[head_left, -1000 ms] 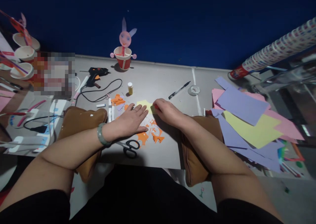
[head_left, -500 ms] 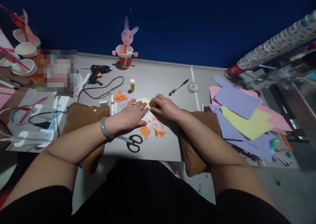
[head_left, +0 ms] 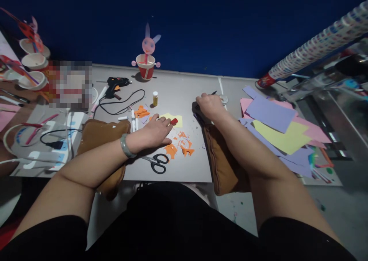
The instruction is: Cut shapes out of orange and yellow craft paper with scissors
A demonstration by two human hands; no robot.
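My left hand (head_left: 156, 132) lies flat with fingers stretched out over a piece of yellow paper (head_left: 178, 120). A small red piece (head_left: 174, 121) sits at its fingertips on the paper. My right hand (head_left: 211, 107) is over the black pen (head_left: 214, 92), its fingers curled round it; only one end of the pen shows past the hand. Orange paper scraps (head_left: 186, 141) lie just in front of my left hand, and black-handled scissors (head_left: 159, 163) rest near the wrist.
A glue gun (head_left: 115, 86) with its cord, a small yellow bottle (head_left: 155, 99) and a rabbit cup (head_left: 145, 67) stand toward the back. Coloured paper sheets (head_left: 270, 115) pile up at right beside a cup stack (head_left: 304, 52). A clear tape roll (head_left: 224, 99) lies past my right hand.
My right hand has left the yellow paper, moved right and away from me, and closed round the pen. The red piece is now uncovered. My left hand stays on the paper.
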